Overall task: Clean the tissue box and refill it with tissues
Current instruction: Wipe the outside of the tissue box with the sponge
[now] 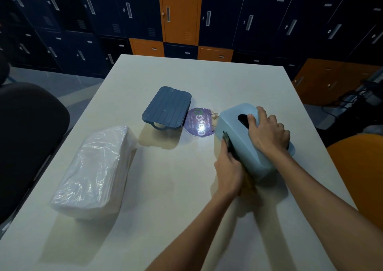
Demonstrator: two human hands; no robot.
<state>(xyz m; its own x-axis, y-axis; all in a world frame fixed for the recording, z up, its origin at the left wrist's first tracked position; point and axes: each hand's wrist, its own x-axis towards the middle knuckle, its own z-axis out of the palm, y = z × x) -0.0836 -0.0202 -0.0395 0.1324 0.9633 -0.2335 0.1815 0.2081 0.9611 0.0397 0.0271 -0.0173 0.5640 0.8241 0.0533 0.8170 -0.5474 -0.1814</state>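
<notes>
1. Now, at a pale table (pixel 186 219) before blue and orange lockers (pixel 180 11), I steady the light-blue tissue box (pixel 231 123) with my right hand (pixel 268 132). The palm lies over the slotted top, the thumb sits at the edge of the dark slot, and the fingers curl over the far side.
2. My left hand (pixel 228 172) is closed around a dark cloth (pixel 226 141) and presses it against the box's left side wall. A yellowish patch shows beneath that hand; I cannot tell whether it belongs to the same cloth.
3. The box stands right of centre on the table, touched by both hands, its long axis running diagonally from near-right to far-left. It lies immediately right of my left fingers, so I judge the coming wipe should travel along that wall, following the axis.
4. A dark-blue cover (pixel 167 108), ribbed face up, lies apart at mid-table. Next to it is a round purple wipes pack (pixel 198 123), just beside the box's far corner.
5. A wrapped tissue pack (pixel 95 167) waits well to the left, its long axis running near to far. My left hand is nearer to it. By my reading, cleaning is under way and refilling has not begun.
</notes>
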